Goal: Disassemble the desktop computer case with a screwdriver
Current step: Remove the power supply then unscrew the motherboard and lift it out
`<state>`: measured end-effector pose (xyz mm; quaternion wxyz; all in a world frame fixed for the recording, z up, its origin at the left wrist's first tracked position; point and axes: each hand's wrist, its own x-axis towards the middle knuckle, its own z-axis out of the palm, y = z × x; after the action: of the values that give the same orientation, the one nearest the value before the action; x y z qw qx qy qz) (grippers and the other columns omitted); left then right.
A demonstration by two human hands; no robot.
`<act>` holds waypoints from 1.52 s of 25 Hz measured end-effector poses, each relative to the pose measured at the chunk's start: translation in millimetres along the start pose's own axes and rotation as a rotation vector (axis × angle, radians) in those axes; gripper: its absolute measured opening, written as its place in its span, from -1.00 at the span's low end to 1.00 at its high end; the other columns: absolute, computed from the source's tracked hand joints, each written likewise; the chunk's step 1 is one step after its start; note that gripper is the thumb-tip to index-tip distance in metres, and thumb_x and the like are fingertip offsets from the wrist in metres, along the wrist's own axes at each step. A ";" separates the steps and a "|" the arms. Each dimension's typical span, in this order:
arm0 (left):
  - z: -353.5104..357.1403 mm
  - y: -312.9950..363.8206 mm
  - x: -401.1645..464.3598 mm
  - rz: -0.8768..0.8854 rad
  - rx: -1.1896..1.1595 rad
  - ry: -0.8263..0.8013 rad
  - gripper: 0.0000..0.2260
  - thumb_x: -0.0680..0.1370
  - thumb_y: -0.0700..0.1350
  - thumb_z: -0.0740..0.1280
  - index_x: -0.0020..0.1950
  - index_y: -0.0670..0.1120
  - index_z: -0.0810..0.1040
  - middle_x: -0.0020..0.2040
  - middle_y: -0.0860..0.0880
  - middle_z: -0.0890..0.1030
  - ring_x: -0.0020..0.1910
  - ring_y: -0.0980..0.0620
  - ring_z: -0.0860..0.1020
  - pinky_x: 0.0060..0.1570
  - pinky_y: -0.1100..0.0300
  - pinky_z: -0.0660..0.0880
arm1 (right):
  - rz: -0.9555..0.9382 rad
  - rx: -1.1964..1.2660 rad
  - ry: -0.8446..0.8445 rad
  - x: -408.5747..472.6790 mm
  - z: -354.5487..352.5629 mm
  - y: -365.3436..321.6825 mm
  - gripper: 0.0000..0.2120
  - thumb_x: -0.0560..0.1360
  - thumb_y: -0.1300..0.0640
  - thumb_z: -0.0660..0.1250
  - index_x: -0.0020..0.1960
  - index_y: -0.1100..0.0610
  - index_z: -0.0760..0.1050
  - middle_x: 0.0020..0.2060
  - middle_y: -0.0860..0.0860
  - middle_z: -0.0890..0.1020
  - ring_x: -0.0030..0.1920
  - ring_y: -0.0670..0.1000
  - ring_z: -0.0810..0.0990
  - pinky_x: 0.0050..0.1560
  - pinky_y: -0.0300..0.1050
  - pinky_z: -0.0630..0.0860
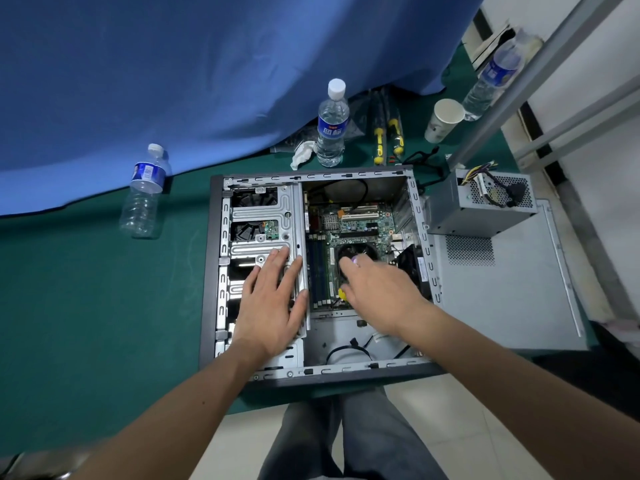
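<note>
An open desktop computer case (207, 271) lies on its side on the green table. Its motherboard (360, 220) and metal drive cage (263, 216) are exposed. My left hand (273, 303) lies flat on the drive cage with straight fingers. My right hand (377, 289) reaches over the black CPU fan (360, 252) and grips a screwdriver. Only a bit of the screwdriver's yellow handle (343, 294) shows below the palm; its tip is hidden.
A grey power supply (481, 209) rests on the removed side panel (502, 299) to the right. Behind the case stand a water bottle (332, 123), a paper cup (443, 119) and two yellow-handled tools (388, 136). Another bottle (143, 192) stands at left by a blue cloth (173, 71).
</note>
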<state>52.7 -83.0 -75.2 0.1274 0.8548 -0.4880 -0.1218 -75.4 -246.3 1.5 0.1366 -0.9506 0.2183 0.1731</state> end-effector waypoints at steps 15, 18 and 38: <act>-1.1 0.8 -1.4 -0.002 0.000 -0.003 -0.49 0.66 0.16 -0.03 0.58 -0.01 0.18 0.61 -0.02 0.08 0.59 0.07 -0.06 0.54 -0.02 -0.01 | 0.052 -0.010 0.000 -2.4 4.3 -7.1 -0.70 0.62 -0.12 0.18 0.17 0.09 0.31 0.00 0.09 0.48 -0.12 0.14 0.57 -0.27 -0.02 0.49; -0.5 0.9 -1.2 -0.001 -0.007 0.001 -0.48 0.66 0.16 -0.04 0.58 0.00 0.19 0.60 -0.01 0.09 0.59 0.07 -0.05 0.53 -0.03 0.00 | -0.061 0.104 -0.012 -0.2 2.5 -1.0 -0.77 0.56 0.21 0.27 0.17 0.06 0.32 0.06 0.02 0.44 0.03 0.09 0.46 -0.07 -0.01 0.51; -0.8 0.6 -0.2 0.003 -0.024 0.005 -0.48 0.66 0.17 -0.06 0.58 0.00 0.19 0.60 -0.02 0.10 0.59 0.08 -0.04 0.53 -0.07 0.03 | -0.220 0.038 -0.007 -0.5 -2.7 -8.3 -0.60 0.45 0.33 0.33 0.21 0.07 0.33 0.09 0.03 0.41 0.07 0.05 0.33 0.03 -0.02 0.46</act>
<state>52.4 -83.0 -74.2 0.1391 0.8528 -0.4874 -0.1257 -71.3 -239.8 5.7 0.1736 -0.9655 0.1155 0.1561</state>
